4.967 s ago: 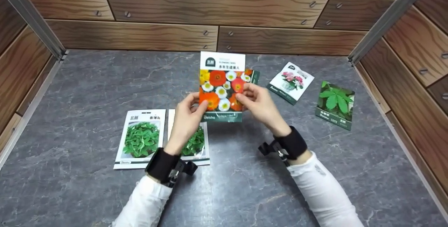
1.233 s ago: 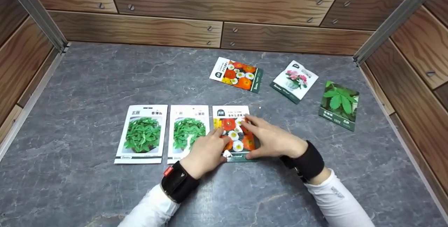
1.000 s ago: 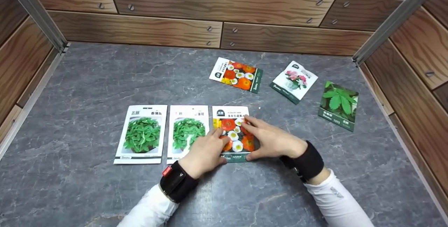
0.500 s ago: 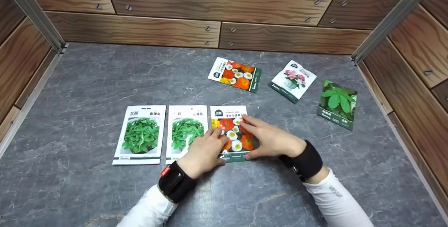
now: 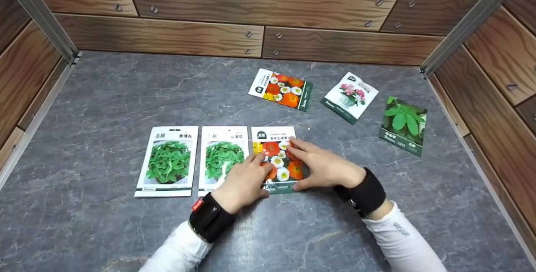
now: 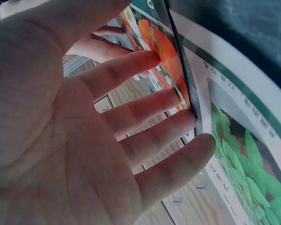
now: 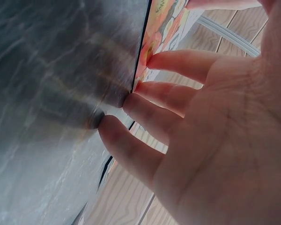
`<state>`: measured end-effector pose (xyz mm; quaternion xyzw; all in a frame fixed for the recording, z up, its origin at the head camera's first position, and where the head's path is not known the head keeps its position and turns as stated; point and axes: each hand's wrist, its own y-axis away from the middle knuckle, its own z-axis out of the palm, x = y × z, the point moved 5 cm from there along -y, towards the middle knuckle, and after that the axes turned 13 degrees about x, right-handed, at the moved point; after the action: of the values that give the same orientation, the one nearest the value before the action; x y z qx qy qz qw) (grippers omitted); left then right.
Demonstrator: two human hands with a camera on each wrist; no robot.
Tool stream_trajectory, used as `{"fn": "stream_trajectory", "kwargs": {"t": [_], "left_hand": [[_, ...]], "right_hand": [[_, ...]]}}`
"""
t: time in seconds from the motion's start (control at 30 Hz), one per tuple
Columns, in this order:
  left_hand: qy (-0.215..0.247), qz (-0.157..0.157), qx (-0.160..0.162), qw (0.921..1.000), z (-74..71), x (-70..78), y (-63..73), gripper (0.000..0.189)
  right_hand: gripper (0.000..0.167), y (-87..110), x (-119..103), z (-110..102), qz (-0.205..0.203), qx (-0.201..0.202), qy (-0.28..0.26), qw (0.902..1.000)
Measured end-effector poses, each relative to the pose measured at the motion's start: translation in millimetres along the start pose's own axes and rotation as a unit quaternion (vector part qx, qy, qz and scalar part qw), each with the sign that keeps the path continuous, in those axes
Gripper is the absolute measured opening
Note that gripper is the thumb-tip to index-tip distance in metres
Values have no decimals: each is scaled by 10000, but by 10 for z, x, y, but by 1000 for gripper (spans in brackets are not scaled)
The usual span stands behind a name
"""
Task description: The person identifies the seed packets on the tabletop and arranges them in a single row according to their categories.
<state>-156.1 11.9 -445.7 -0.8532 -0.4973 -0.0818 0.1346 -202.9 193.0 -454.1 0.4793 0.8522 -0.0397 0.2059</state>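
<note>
- Grey marbled tabletop point(image 5: 104, 96); wood-print wall point(image 5: 209, 3) behind, metal post point(image 5: 469, 20) in R corner.
- Front poppy pkt point(image 5: 295, 171) flat on tabletop, just R of middle leaf pkt point(image 5: 218, 154).
- L hand point(image 5: 245, 182) & R hand point(image 5: 328, 165): fingers spread, touching pkt, not gripping.
- Vs 5 s ago: pkt was lifted in both; now down.
</note>
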Motion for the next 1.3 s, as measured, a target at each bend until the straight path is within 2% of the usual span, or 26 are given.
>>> {"fn": "stream_trajectory", "kwargs": {"t": [0.33,1.3], "left_hand": [[25,17,65,10000,9,-16,-7,54],[77,-4,-22,10000,-1,-28,-8,55]], "right_hand": [[101,-11,-3,-3,-72,18,-6,10000],[101,-2,-19,-2,-174,8,29,9998]]}}
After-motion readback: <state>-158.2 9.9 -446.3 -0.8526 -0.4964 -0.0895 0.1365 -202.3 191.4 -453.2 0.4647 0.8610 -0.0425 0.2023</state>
